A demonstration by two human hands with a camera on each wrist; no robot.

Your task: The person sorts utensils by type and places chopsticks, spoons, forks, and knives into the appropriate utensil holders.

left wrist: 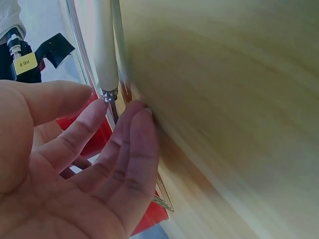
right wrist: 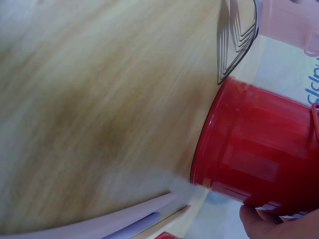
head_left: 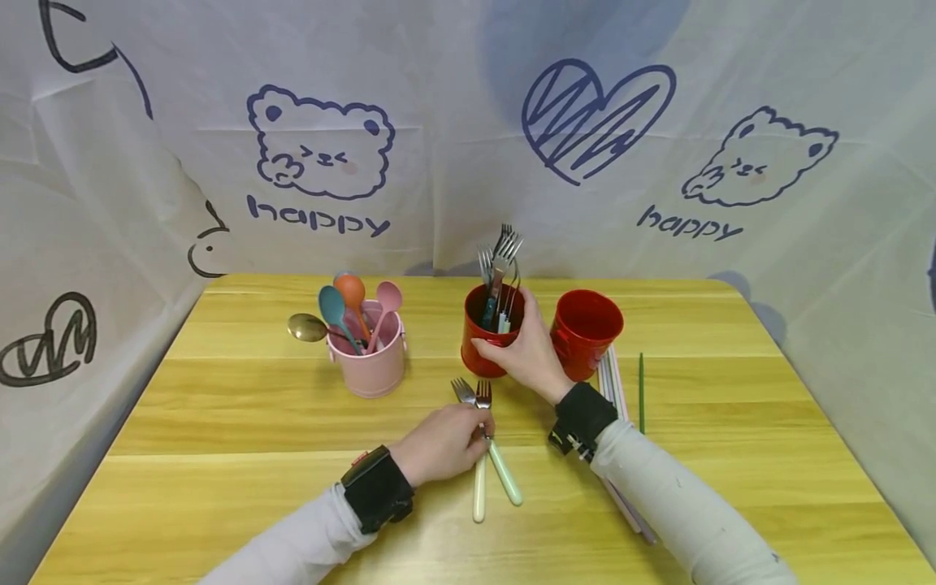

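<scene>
Behind our wooden desk (head_left: 219, 390) hangs a drawn-on cloth (head_left: 453, 162); around the red bucket (head_left: 478, 363) of forks (head_left: 507, 253), we see a pink bucket (head_left: 371, 374) of spoons (head_left: 331, 304) at 9 o'clock, a second red bucket (head_left: 574, 353) at 3, and sticks (head_left: 613, 382) at 4, partly under a sleeve (head_left: 680, 496). At 6 o'clock we find the left hand (head_left: 446, 439), thumb and finger nearly closed, pinching a cream-handled fork (head_left: 479, 487) beside a green-handled fork (head_left: 506, 475), while the right hand (head_left: 534, 353), spread wide, grips the fork-filled bucket.

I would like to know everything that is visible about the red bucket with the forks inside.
The red bucket looks like glossy painted metal, round, with a rimmed base and a curved piece on its side. It stands upright on the table, between a pink bucket and another red bucket, holding several forks tines up. The right hand grips its side.
</scene>
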